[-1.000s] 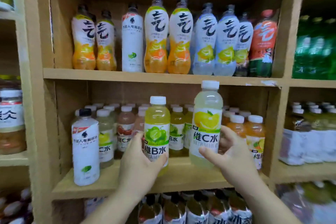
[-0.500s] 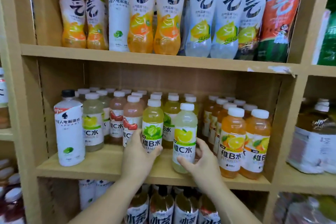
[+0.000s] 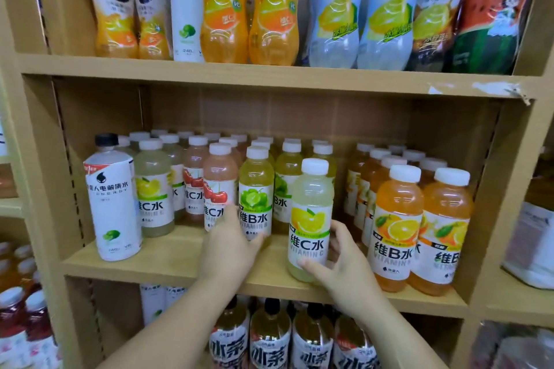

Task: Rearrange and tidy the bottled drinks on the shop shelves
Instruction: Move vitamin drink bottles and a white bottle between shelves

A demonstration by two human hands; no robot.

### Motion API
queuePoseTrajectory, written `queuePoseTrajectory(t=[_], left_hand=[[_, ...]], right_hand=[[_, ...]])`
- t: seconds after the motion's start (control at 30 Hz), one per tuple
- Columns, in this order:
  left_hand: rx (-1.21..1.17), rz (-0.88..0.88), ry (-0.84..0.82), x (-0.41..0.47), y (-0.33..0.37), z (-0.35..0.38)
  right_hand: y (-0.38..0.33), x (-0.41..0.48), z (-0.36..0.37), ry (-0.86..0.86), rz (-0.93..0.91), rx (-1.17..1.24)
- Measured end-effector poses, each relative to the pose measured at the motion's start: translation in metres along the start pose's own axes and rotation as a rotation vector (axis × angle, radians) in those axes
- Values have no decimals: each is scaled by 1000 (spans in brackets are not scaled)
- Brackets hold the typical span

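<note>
Your left grip (image 3: 230, 249) curled round the green-label bottle (image 3: 255, 189), your right grip (image 3: 344, 266) holding the lemon bottle (image 3: 310, 219) upright on the middle shelf (image 3: 168, 260), near its front edge

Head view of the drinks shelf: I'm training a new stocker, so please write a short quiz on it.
1. True or false: the right hand grips the pale lemon-label plastic bottle with a white cap.
2. The left hand holds: A) the yellow-green grape-label plastic bottle; B) an orange-label bottle; C) a dark tea bottle.
3. Fill in: the tall white plastic bottle at the left end of the wooden shelf has a ___ cap.
Key: 1 true; 2 A; 3 black.
</note>
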State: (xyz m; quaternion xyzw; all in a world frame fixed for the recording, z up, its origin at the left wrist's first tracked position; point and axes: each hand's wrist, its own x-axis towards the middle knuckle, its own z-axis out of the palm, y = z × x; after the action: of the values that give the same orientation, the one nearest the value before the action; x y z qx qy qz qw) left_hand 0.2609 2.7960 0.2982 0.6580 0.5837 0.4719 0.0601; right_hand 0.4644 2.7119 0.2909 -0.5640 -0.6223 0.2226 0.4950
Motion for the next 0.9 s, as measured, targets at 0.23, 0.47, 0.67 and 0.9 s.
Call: queuePoseTrajectory(t=[0.23,0.47,0.67,0.9], left_hand=[[19,-64,-29,7,9,-2],[-16,93,114,-22,-12,-44],[28,12,518,-17,-77,-114],[-127,-290,265,11,-114,-133]], right_hand=[[2,0,0,1,-4,-16],[0,1,0,0,6,-33],[-17,-4,23,-45,-23,-17],[-47,-6,91,-143,-60,61]])
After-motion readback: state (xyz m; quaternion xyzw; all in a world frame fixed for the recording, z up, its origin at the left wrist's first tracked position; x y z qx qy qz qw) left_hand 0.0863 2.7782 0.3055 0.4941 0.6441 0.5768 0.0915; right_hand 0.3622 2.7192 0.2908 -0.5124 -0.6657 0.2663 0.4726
